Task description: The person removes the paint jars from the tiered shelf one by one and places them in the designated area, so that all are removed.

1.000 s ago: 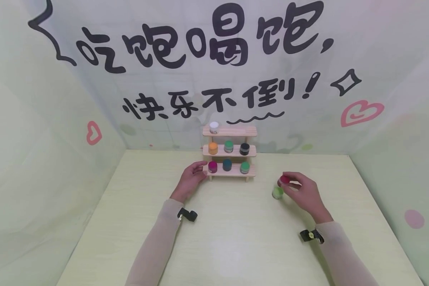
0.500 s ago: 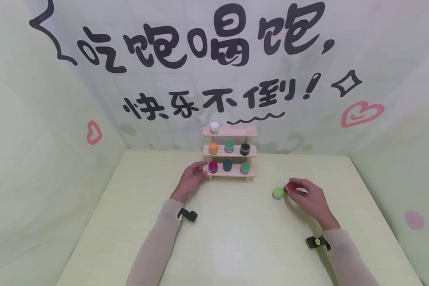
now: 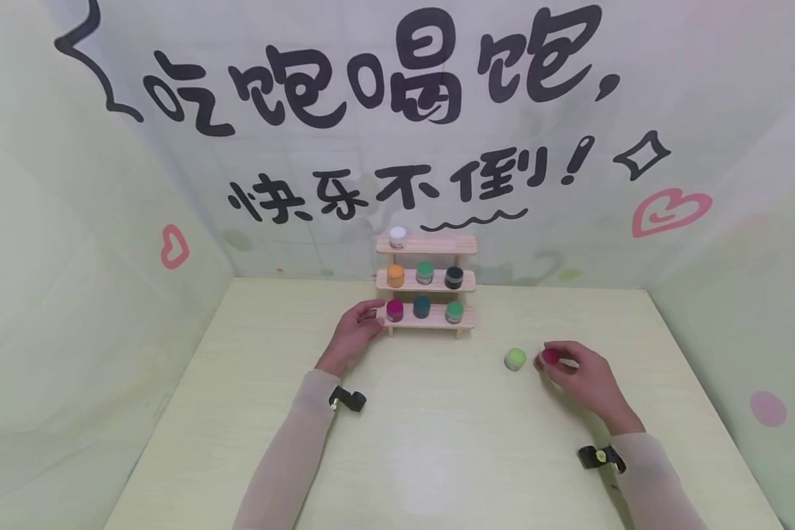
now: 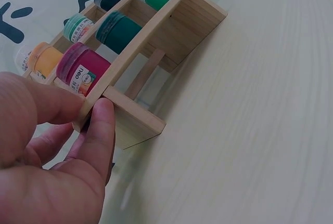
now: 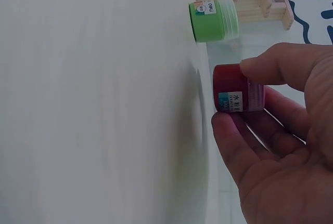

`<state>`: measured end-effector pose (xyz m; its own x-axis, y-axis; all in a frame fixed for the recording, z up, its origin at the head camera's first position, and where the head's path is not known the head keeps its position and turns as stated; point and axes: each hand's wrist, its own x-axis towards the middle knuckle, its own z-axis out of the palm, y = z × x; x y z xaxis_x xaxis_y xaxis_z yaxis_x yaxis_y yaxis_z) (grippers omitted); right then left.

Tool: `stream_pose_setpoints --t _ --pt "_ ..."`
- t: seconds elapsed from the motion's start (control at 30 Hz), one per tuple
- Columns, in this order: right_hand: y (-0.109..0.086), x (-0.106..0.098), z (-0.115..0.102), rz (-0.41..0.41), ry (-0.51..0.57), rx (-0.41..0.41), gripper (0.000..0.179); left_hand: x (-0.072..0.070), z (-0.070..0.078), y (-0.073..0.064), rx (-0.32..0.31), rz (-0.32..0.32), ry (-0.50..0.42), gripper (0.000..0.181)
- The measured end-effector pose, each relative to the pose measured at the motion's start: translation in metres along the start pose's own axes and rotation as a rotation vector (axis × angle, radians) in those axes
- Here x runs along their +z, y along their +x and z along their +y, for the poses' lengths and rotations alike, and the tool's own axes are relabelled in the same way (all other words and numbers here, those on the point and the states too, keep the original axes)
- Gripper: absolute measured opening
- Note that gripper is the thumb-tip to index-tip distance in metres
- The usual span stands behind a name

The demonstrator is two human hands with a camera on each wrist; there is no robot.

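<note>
My left hand [image 3: 352,335] pinches the left end of a small three-tier wooden shelf [image 3: 437,322]; in the left wrist view the thumb lies on top of the lowest board and a finger beneath it. To the right, my right hand [image 3: 589,381] grips a red paint jar [image 5: 229,86] between thumb and fingers, close over the table. A light green paint jar [image 3: 514,359] stands on the table just left of it. Along the lowest board sit a magenta jar [image 3: 394,311], a dark teal jar [image 3: 422,307] and a green jar [image 3: 454,312].
The middle board bears an orange jar [image 3: 395,276], a green-lidded jar [image 3: 425,272] and a black jar [image 3: 453,277]. A white jar [image 3: 397,237] is at the left of the top board. Printed cloth [image 3: 305,243] hangs behind and beside the pale table [image 3: 411,442].
My right hand has drawn the red paint jar away from the light green one, to the right and toward me. My left hand stays on the shelf's end.
</note>
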<state>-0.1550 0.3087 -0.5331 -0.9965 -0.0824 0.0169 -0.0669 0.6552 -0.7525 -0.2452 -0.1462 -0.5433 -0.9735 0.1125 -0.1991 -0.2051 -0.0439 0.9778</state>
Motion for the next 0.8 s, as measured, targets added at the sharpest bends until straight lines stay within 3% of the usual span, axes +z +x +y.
stream_pose_setpoints --t 0.4,0.8 --pt "-0.002 -0.002 0.005 -0.030 -0.069 0.005 0.048 0.000 0.002 -0.002 -0.004 -0.005 0.010 0.046" --pt "0.000 -0.022 -0.007 -0.025 0.024 0.057 0.061 0.000 0.001 -0.002 -0.004 -0.002 0.009 0.046"
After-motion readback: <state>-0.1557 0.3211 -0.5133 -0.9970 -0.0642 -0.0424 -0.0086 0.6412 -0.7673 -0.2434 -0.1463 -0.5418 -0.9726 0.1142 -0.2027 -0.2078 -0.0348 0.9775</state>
